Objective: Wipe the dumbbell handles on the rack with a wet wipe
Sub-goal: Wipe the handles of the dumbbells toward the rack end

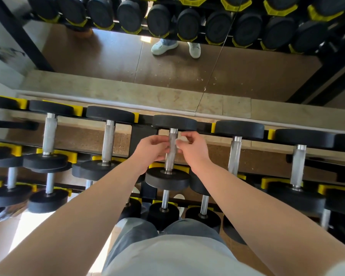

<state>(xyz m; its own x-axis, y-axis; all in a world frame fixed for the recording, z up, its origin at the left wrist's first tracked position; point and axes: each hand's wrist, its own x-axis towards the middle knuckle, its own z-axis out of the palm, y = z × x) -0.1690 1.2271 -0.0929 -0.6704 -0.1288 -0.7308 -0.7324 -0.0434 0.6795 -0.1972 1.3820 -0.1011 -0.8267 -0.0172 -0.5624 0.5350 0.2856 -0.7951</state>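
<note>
A black dumbbell with a silver knurled handle (171, 156) lies on the top tier of the rack (141, 136), straight ahead of me. My left hand (151, 150) is at the left side of that handle, fingers curled toward it. My right hand (191, 148) is at its right side and pinches a small white wet wipe (182, 140) against the handle. Both hands blur slightly. Whether my left hand also holds the wipe is unclear.
More dumbbells sit on yellow cradles left (108, 142) and right (235, 154) on the same tier, with lower tiers below. A mirror (167, 62) behind the rack reflects the floor, white shoes and the dumbbells. A stone ledge (127, 92) runs along the mirror's base.
</note>
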